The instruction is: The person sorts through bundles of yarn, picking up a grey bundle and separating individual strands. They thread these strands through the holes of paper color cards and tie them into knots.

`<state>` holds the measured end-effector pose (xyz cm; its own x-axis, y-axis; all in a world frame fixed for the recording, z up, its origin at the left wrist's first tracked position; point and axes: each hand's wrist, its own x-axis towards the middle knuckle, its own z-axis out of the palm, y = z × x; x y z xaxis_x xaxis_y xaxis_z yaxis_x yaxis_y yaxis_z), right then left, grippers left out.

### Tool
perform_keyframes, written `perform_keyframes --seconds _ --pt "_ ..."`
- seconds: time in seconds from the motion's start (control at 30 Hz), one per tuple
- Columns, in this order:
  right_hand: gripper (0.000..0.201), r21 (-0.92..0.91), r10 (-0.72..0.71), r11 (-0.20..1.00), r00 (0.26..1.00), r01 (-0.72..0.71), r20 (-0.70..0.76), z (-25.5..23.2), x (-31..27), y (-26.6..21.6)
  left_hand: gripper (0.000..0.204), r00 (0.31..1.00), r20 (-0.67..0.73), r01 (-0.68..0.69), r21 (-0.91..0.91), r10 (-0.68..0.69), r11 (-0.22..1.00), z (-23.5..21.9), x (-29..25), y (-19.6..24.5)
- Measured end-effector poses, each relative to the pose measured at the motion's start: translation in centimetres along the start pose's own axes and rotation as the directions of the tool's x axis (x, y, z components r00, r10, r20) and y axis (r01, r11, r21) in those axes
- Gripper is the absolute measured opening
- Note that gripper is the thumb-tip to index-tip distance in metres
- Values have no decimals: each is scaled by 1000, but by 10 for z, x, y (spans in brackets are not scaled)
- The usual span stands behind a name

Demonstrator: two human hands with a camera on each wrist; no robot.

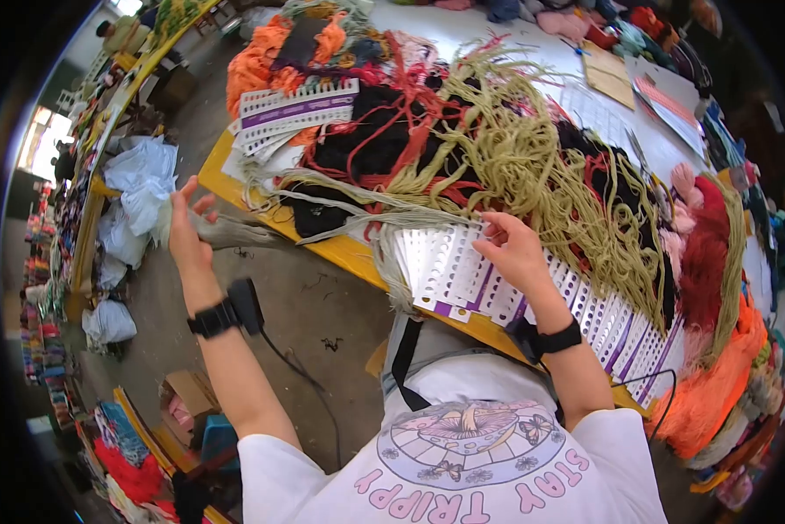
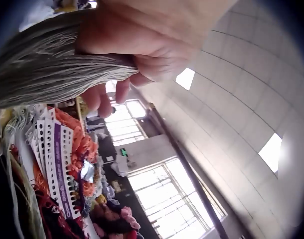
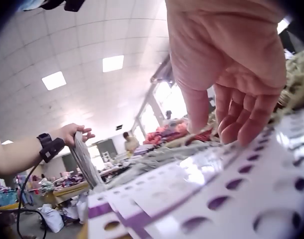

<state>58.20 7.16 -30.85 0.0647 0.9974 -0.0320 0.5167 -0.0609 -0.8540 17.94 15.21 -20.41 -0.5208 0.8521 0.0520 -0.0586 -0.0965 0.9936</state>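
My left hand (image 1: 190, 240) is out beyond the table's left edge and grips a hank of grey yarn (image 2: 47, 74), the thumb hooked over it. From there the grey strands run slack back across the table edge. My right hand (image 1: 516, 251) is over a fanned row of white, purple-striped hole-punched cards (image 1: 445, 262), palm down with fingers loosely bent. In the right wrist view a gap shows between the thumb and the fingers (image 3: 241, 124), whose tips come down close to the cards (image 3: 192, 199).
A tangle of olive-green yarn (image 1: 532, 166) with red and black yarn covers the table's middle. More punched cards (image 1: 296, 113) and orange yarn (image 1: 257, 61) lie at the left end. Scissors (image 1: 637, 148) and a brown card (image 1: 608, 74) are at the back. White bags (image 1: 139, 179) stand beyond the aisle.
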Motion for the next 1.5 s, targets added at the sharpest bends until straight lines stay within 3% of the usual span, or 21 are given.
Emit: perform_keyframes --seconds 0.1,0.27,0.37,0.43,0.5,0.57,0.67,0.7,0.8,0.93,1.07,1.1,1.17,1.2,1.23,1.27,1.3,1.37,1.4,1.43,1.5 --pt "43 -116 -255 954 952 277 170 -2 3 -60 34 976 49 -209 -31 210 977 -37 -51 3" --pt "39 -296 -646 494 573 817 505 69 43 -89 34 952 -18 -306 -79 305 949 -30 -157 4" --pt "28 -209 -587 302 354 930 728 91 53 -96 41 944 278 -166 -65 178 984 -19 -209 -11" --pt "22 -72 -544 308 238 949 805 101 57 -94 38 753 583 -319 -80 304 944 5 -226 -31" --pt "20 -109 -494 542 421 833 761 106 60 -91 7 551 776 -360 -111 307 926 38 -234 -46" --pt "15 -149 -472 671 573 726 670 106 66 -87 14 437 855 -634 73 279 770 67 -241 -55" --pt "19 195 -171 980 677 42 716 107 93 -78 20 403 898 -698 176 178 694 83 -262 -104" --pt "26 219 -54 967 729 -132 682 99 99 -91 24 321 939 -778 189 121 599 87 -266 -128" --pt "26 369 42 884 835 -287 549 77 120 -116 22 333 930 -766 172 154 619 86 -266 -126" --pt "12 677 9 569 828 -466 561 24 183 -135 21 361 912 -739 150 198 657 87 -266 -127" --pt "14 534 12 846 1000 -13 6 -79 242 -159 20 372 904 -726 144 209 672 86 -267 -128" --pt "16 37 3 999 993 2 -121 -104 259 -149 20 376 901 -726 143 214 673 86 -268 -128" --pt "25 -642 -251 767 933 28 -259 -112 252 -142 20 379 906 -716 156 190 681 85 -269 -126" --pt "30 -792 -431 606 868 76 -246 -107 238 -132 20 384 905 -711 163 184 684 87 -268 -125" --pt "33 -739 -318 648 947 184 -43 -83 202 -147 21 385 904 -716 167 184 678 87 -267 -123" --pt "31 -516 -289 783 938 348 193 -57 198 -113 21 384 906 -721 172 181 671 87 -267 -121" --pt "29 -580 -159 714 898 391 410 -24 132 -151 21 381 908 -729 177 177 662 87 -267 -120" --pt "33 -332 -144 651 540 683 829 31 93 -118 22 379 915 -734 206 138 648 88 -269 -122" --pt "37 -320 -195 461 446 828 873 57 77 -106 22 379 918 -737 223 117 638 89 -269 -123" --pt "48 -398 -127 358 467 844 875 76 74 -105 22 388 912 -735 221 130 640 89 -269 -123" --pt "59 -529 -395 434 681 730 616 90 106 -107 22 396 906 -733 212 151 647 87 -270 -122"
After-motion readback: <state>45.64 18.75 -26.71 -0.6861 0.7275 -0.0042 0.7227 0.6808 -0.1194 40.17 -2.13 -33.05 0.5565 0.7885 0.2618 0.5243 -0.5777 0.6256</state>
